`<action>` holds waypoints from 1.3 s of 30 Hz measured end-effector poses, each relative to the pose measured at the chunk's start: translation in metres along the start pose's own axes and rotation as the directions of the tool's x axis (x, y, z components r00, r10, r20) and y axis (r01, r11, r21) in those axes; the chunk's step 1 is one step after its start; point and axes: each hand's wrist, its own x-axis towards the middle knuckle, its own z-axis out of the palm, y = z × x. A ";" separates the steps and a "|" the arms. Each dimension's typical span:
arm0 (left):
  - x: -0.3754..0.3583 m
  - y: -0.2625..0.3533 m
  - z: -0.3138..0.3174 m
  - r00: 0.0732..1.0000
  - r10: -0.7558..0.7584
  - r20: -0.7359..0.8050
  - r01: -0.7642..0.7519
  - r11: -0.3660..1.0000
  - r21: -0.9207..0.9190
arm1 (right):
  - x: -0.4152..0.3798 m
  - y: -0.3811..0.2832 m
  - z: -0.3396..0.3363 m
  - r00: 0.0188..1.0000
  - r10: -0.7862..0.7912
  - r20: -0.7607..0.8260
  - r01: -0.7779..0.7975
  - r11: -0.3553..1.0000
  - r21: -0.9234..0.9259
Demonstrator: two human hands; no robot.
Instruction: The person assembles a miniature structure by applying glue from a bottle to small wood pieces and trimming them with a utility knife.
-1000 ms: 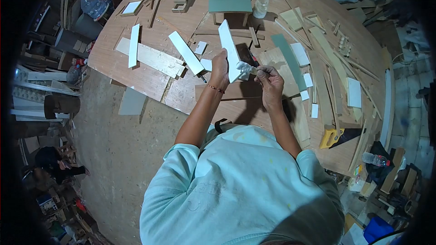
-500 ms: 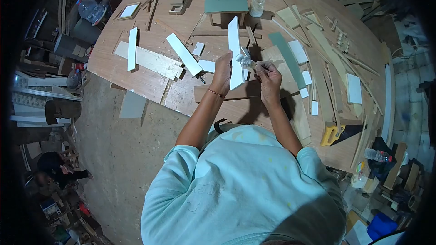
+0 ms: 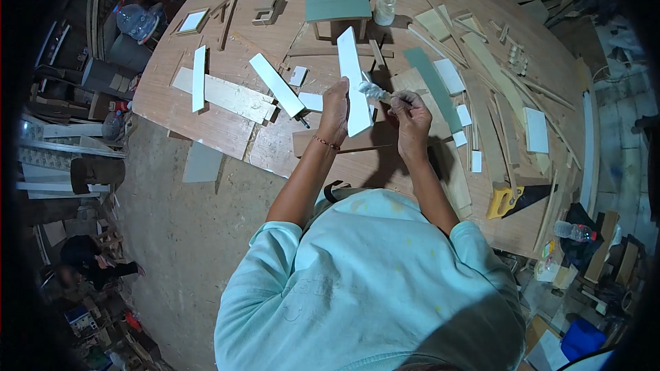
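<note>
My left hand point(image 3: 335, 111) grips a long white-painted board point(image 3: 353, 75) by its left edge, holding it tilted over the table. In my right hand point(image 3: 413, 122), pinched between thumb and fingers, is a paintbrush point(image 3: 373, 91) with a paint-coated white head. The brush head lies right at the board's right edge in this view. Left of my hands, a second white board point(image 3: 278, 84) rests at a slant, near a small white block point(image 3: 298, 75). Beyond the held board stands a small green-topped wooden table point(image 3: 337, 4), with a glass jar point(image 3: 385, 9) beside it.
The large wooden table point(image 3: 158, 89) carries many wood strips and offcuts. A yellow-handled saw point(image 3: 505, 200) lies near its right edge. A green board point(image 3: 433, 86) and several white blocks are to the right of my hands. A person point(image 3: 93, 261) sits low at the far left.
The held board has turned so that more of its white face shows. The paintbrush and my right hand have shifted slightly against it; my left hand keeps its grip.
</note>
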 end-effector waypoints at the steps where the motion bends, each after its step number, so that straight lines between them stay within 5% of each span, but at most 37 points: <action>1: 0.005 -0.002 -0.003 1.000 0.013 -0.008 -0.013 1.000 -0.005 | -0.002 -0.001 0.000 1.000 -0.010 0.028 0.010 1.000 -0.010; 11: 0.018 -0.010 -0.018 0.997 0.078 0.012 -0.078 0.996 0.037 | -0.012 0.003 0.006 0.995 -0.052 0.084 0.062 0.992 -0.114; 21: -0.005 -0.010 0.003 0.991 -0.130 -0.022 0.128 0.987 -0.100 | 0.005 0.017 0.005 0.995 -0.051 -0.081 0.045 0.996 -0.074; 29: 0.003 -0.009 -0.006 0.984 -0.171 0.051 0.175 0.983 -0.065 | -0.006 0.008 0.007 0.999 0.010 0.054 -0.010 1.000 -0.008; 32: 0.000 -0.009 -0.003 0.987 -0.160 -0.006 0.160 0.985 0.061 | -0.007 0.007 0.008 0.995 0.033 0.091 -0.022 0.993 -0.114; 39: -0.008 -0.017 -0.005 0.987 -0.117 0.114 0.115 0.993 0.021 | 0.003 0.017 0.006 0.998 -0.064 0.009 0.064 0.976 -0.210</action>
